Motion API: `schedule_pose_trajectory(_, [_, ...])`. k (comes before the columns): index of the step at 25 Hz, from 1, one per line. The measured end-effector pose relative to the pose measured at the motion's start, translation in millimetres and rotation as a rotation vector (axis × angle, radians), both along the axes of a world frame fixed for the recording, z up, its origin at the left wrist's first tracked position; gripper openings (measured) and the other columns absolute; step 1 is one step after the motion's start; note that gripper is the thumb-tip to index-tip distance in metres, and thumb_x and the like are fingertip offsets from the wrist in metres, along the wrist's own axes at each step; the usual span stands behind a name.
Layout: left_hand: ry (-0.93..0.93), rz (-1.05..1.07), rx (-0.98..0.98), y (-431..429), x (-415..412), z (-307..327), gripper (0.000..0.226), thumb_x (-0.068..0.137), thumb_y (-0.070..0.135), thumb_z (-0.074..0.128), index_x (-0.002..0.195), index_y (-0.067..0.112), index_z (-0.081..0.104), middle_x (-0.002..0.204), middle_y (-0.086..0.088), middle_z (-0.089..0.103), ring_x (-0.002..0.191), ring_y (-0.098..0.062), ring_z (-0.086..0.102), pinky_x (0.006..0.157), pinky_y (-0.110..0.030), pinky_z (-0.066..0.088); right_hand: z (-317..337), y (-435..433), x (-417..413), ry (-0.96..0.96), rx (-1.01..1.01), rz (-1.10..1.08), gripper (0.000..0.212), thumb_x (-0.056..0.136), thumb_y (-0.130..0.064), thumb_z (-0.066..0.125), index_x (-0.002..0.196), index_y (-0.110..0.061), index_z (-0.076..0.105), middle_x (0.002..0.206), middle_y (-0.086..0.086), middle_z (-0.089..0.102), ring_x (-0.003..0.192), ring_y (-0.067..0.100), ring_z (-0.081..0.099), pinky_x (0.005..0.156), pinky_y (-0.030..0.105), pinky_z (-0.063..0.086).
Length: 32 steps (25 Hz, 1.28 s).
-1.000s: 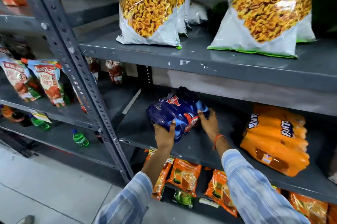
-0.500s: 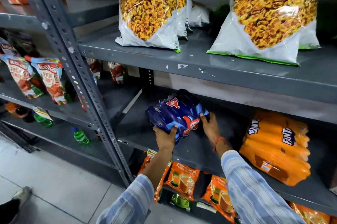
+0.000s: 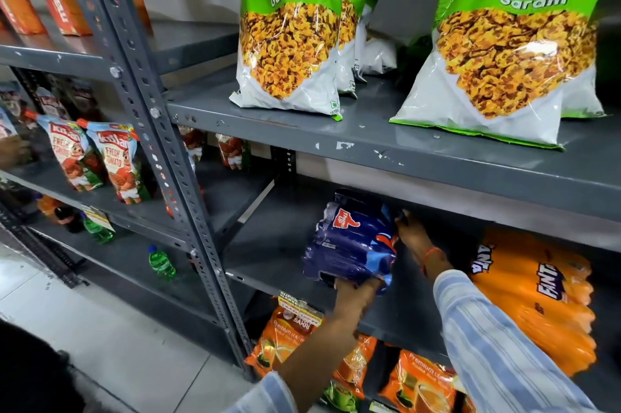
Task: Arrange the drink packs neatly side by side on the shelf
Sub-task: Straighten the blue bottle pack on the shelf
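The blue drink pack (image 3: 351,244) sits tilted on the grey middle shelf (image 3: 268,254), left of centre; the left hand (image 3: 356,291) has its grip closed on the pack's near lower corner, and the right hand (image 3: 411,232) presses its grip against the pack's far right side. Well apart to the right lies the orange Fanta pack (image 3: 537,295) on the same shelf; green snack bags (image 3: 292,26) stand on the shelf above; orange tea packets (image 3: 285,335) sit below.

Shelf (image 3: 437,157): grey painted metal — matt, chipped at the front edge
Blue drink pack (image 3: 353,244): glossy plastic wrap, crinkled
Orange Fanta pack (image 3: 544,298): shiny plastic film
Sleeve (image 3: 497,345): striped woven cloth — matt
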<state>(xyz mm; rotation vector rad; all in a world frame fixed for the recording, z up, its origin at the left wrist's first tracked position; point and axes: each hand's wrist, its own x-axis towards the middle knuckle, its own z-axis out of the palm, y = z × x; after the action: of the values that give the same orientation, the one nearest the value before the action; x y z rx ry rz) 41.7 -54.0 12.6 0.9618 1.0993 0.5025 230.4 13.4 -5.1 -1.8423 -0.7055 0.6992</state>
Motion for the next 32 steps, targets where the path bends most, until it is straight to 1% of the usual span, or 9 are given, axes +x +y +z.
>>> schedule_pose_trajectory(3, [0.365, 0.073, 0.366, 13, -19, -1, 0.087, 0.084, 0.035, 0.064, 0.149, 0.012, 0.011, 0.157, -0.017, 0.017, 0.142, -0.04, 0.021, 0.116, -0.049, 0.024, 4, -12, -31, 0.158, 0.103, -0.066, 0.036, 0.095, -0.009, 0.047, 0.13, -0.004, 0.046, 0.129, 0.023, 0.058, 0.113, 0.036, 0.059, 0.101, 0.037, 0.047])
schedule_pose_trajectory(5, [0.517, 0.131, 0.712, 43, -22, 3, 0.084, 0.089, 0.037, 0.056, 0.149, 0.007, 0.008, 0.161, -0.014, 0.009, 0.145, -0.038, 0.013, 0.118, -0.048, 0.017, -6, -33, -64, 0.101, 0.159, -0.174, 0.038, 0.092, -0.011, 0.052, 0.129, -0.006, 0.047, 0.126, 0.021, 0.06, 0.107, 0.027, 0.06, 0.097, 0.035, 0.046])
schedule_pose_trajectory(8, [0.654, -0.175, 0.967, 113, 3, 12, 0.079, 0.09, 0.045, 0.052, 0.148, 0.005, 0.014, 0.16, -0.014, 0.013, 0.147, -0.035, 0.013, 0.12, -0.045, 0.015, -23, -63, -120, 0.15, 0.268, -0.333, 0.052, 0.089, -0.009, 0.058, 0.137, -0.003, 0.039, 0.139, 0.019, 0.05, 0.127, 0.028, 0.05, 0.111, 0.041, 0.038])
schedule_pose_trajectory(13, [0.687, -0.647, 0.967, 198, 44, 21, 0.087, 0.072, 0.061, 0.066, 0.141, 0.017, 0.036, 0.149, -0.011, 0.042, 0.137, -0.031, 0.039, 0.111, -0.036, 0.035, -6, -66, -141, 0.755, 0.296, -0.691, 0.035, 0.086, -0.012, 0.066, 0.117, 0.002, 0.058, 0.126, 0.028, 0.06, 0.106, 0.036, 0.061, 0.096, 0.05, 0.048])
schedule_pose_trajectory(15, [0.602, -0.65, 0.86, 208, 49, 21, 0.089, 0.066, 0.06, 0.072, 0.138, 0.019, 0.04, 0.145, -0.009, 0.047, 0.132, -0.028, 0.046, 0.105, -0.031, 0.038, 5, -65, -133, 0.962, 0.272, -0.612, 0.037, 0.087, -0.018, 0.064, 0.119, 0.0, 0.058, 0.124, 0.026, 0.06, 0.091, 0.031, 0.06, 0.08, 0.046, 0.051])
schedule_pose_trajectory(19, [0.54, -0.556, 0.814, 212, 55, 13, 0.084, 0.063, 0.058, 0.076, 0.131, 0.017, 0.048, 0.138, -0.01, 0.055, 0.125, -0.028, 0.053, 0.101, -0.03, 0.042, 17, -57, -149, 1.228, 0.389, -0.406, 0.043, 0.097, -0.019, 0.047, 0.138, -0.007, 0.044, 0.13, 0.02, 0.056, 0.1, 0.029, 0.055, 0.083, 0.042, 0.048])
schedule_pose_trajectory(22, [0.5, -0.36, 0.759, 209, 42, 8, 0.082, 0.063, 0.052, 0.08, 0.129, 0.012, 0.052, 0.134, -0.013, 0.058, 0.122, -0.03, 0.056, 0.105, -0.041, 0.046, 17, -54, -134, 1.112, 0.35, -0.438, 0.04, 0.094, -0.018, 0.052, 0.132, -0.008, 0.048, 0.122, 0.02, 0.059, 0.091, 0.03, 0.059, 0.079, 0.047, 0.051])
schedule_pose_trajectory(25, [0.324, -0.108, 0.6, 197, 13, -7, 0.075, 0.066, 0.036, 0.084, 0.126, 0.006, 0.05, 0.13, -0.019, 0.057, 0.116, -0.035, 0.059, 0.098, -0.05, 0.05, 8, -54, -95, 0.731, 0.249, -0.528, 0.041, 0.087, -0.012, 0.062, 0.125, 0.0, 0.055, 0.123, 0.024, 0.062, 0.097, 0.03, 0.06, 0.091, 0.047, 0.049])
schedule_pose_trajectory(32, [-0.043, 0.096, 0.472, 136, -31, -45, 0.04, 0.074, 0.007, 0.077, 0.102, 0.001, 0.048, 0.111, -0.029, 0.063, 0.1, -0.038, 0.063, 0.093, -0.054, 0.052, 13, -68, -31, 0.126, 0.231, -0.197, 0.049, 0.078, 0.004, 0.066, 0.124, -0.007, 0.051, 0.114, 0.012, 0.064, 0.088, 0.013, 0.064, 0.082, 0.03, 0.053])
